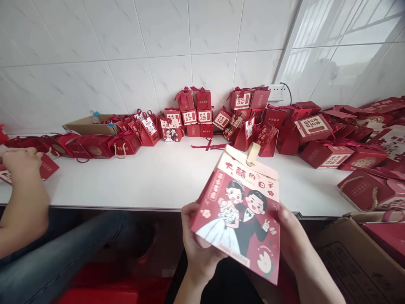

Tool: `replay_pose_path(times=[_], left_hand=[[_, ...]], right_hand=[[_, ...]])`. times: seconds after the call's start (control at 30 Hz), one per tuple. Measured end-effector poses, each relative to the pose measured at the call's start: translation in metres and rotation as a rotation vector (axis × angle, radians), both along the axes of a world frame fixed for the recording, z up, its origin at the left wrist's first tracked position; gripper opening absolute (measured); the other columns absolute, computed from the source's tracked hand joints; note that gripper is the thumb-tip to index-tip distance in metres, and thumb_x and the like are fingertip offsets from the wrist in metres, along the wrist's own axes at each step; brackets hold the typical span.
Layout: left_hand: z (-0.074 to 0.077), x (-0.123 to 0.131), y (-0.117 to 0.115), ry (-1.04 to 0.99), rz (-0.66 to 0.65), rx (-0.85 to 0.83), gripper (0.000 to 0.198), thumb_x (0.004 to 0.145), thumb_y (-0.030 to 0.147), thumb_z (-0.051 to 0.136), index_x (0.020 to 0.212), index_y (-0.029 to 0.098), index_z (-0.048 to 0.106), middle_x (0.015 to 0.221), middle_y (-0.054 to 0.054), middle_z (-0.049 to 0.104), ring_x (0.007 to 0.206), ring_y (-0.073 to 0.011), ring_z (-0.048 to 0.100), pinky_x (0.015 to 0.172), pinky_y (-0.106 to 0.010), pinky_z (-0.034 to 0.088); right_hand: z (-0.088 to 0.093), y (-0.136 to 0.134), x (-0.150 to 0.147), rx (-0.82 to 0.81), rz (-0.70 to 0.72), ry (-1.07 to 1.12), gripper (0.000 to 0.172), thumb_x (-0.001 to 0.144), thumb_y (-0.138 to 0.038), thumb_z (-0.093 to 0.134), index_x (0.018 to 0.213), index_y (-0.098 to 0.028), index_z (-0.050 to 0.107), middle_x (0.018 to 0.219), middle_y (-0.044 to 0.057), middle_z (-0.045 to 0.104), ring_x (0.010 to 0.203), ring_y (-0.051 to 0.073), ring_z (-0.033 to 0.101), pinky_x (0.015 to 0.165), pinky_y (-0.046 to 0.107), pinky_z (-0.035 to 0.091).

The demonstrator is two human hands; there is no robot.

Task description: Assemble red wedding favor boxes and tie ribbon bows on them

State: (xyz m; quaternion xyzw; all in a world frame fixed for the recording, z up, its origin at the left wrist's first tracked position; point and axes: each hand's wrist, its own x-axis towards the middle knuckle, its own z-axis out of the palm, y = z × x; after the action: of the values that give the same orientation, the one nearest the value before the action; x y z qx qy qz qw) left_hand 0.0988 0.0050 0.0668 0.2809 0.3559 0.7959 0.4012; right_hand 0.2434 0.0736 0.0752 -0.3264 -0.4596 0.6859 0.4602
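I hold a red and pink gift box (240,202) printed with a cartoon bride and groom, tilted up in front of me below the table's edge. A small wooden peg (252,153) sticks out of its top. My left hand (198,247) grips the box's lower left corner, fingers curled round it. Behind the box's right side sits my right hand (292,240), partly hidden and closed on that edge.
A white table (177,177) runs along a tiled wall, with several red gift boxes (193,116) stacked at the back and right. At the left, another person's hand (20,162) rests on a flat red box. Cardboard cartons sit at back left (90,125) and lower right (357,257).
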Motion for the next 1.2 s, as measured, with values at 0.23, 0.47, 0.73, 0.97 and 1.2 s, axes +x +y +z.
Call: replay_pose_path(times=[0.23, 0.47, 0.73, 0.97, 1.2], left_hand=[[0.017, 0.005, -0.011, 0.388, 0.029, 0.006, 0.086, 0.073, 0.045, 0.070, 0.140, 0.030, 0.018, 0.122, -0.011, 0.057, 0.112, -0.0253, 0.057, 0.093, -0.038, 0.049], [0.021, 0.011, -0.013, 0.559, -0.063, -0.029, 0.069, 0.081, 0.035, 0.062, 0.141, 0.025, 0.031, 0.137, -0.010, 0.046, 0.122, -0.0284, 0.048, 0.092, -0.033, 0.050], [0.021, 0.014, -0.015, 0.475, -0.036, -0.037, 0.070, 0.079, 0.037, 0.064, 0.140, 0.026, 0.033, 0.128, -0.008, 0.054, 0.123, -0.0278, 0.046, 0.093, -0.032, 0.048], [0.003, -0.027, -0.009, 0.164, -0.164, 0.086, 0.083, 0.066, 0.067, 0.063, 0.135, 0.031, 0.035, 0.133, -0.008, 0.050, 0.121, -0.0328, 0.048, 0.096, -0.042, 0.047], [-0.033, -0.036, 0.013, 0.204, -0.649, -0.050, 0.058, 0.064, 0.050, 0.076, 0.111, 0.017, 0.062, 0.109, -0.013, 0.066, 0.111, -0.0330, 0.057, 0.094, -0.044, 0.047]], right_hand=[[-0.011, -0.009, -0.028, -0.391, 0.095, 0.348, 0.022, 0.070, -0.038, 0.071, 0.068, -0.017, 0.065, 0.057, 0.000, 0.066, 0.050, 0.015, 0.063, 0.051, 0.022, 0.054], [-0.014, -0.023, -0.045, -0.284, 0.305, 0.510, 0.023, 0.085, -0.039, 0.054, 0.098, -0.023, 0.062, 0.083, 0.001, 0.069, 0.065, 0.012, 0.065, 0.051, 0.021, 0.056], [-0.015, -0.026, -0.040, -0.269, 0.365, 0.391, 0.028, 0.077, -0.045, 0.062, 0.091, -0.020, 0.062, 0.088, 0.005, 0.069, 0.077, 0.018, 0.068, 0.054, 0.026, 0.057], [-0.004, -0.025, -0.021, 0.378, -0.374, -0.134, 0.033, 0.079, -0.047, 0.061, 0.095, -0.018, 0.059, 0.086, 0.007, 0.071, 0.071, 0.020, 0.068, 0.057, 0.027, 0.056], [0.017, -0.039, -0.005, 1.129, -0.360, -0.595, 0.048, 0.084, -0.064, 0.046, 0.097, -0.019, 0.058, 0.075, 0.003, 0.067, 0.060, 0.014, 0.064, 0.053, 0.022, 0.051]])
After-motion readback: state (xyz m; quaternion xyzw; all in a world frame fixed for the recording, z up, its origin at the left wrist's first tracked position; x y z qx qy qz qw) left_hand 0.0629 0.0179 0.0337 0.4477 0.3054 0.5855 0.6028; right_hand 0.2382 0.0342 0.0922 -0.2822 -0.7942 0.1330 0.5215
